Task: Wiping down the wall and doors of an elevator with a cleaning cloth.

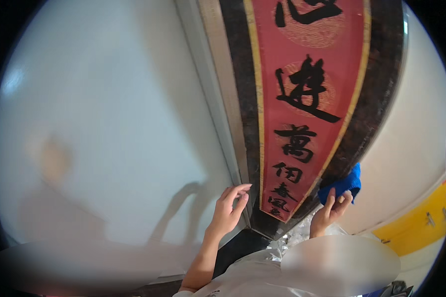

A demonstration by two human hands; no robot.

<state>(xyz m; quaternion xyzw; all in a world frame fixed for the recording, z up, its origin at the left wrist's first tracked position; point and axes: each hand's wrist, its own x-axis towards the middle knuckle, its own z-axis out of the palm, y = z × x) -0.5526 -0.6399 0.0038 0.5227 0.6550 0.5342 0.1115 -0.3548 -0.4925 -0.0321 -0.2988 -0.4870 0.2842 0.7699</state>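
A tall dark panel (384, 55), mottled brown and black, stands before me. It carries a red paper strip (267, 111) with a yellow border and large black brush characters. My right hand (329, 215) grips a blue cloth (342, 182) against the panel's right edge, low down. On the other side, my left hand (226, 208) is raised beside the panel's left edge with thumb and fingers apart. Nothing shows in it, and whether its fingertips touch the edge I cannot tell.
A glossy white wall (107, 92) on the left shows shadows and a blurred reflection. A light vertical trim strip (223, 74) runs between it and the panel. Crumpled clear plastic (301, 233) lies below the panel. At right is a yellow surface (412, 219) along a pale wall (405, 148).
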